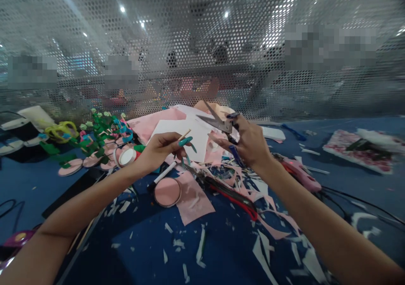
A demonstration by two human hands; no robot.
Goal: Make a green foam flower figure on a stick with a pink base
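Note:
My left hand (167,148) pinches a thin wooden stick (186,134) between thumb and fingers, its pale end pointing up to the right. In my right hand (249,139) is a pair of scissors (217,121), blades spread apart and aimed up-left, away from the stick. Below my left hand lie a white marker (166,173) and a round pink disc (167,191) with a dark rim. A square of pink paper (196,200) sits beside the disc. The red-and-black box cutter (232,194) rests on paper scraps between my two arms.
Green paper plants on pink discs (91,159) stand at left, near a yellow tape roll (61,131). White sheets (171,127) are piled behind my hands. A pink glue gun (300,173) with a cord lies right. Scraps litter the blue table (142,251); perforated metal (190,32) rises behind.

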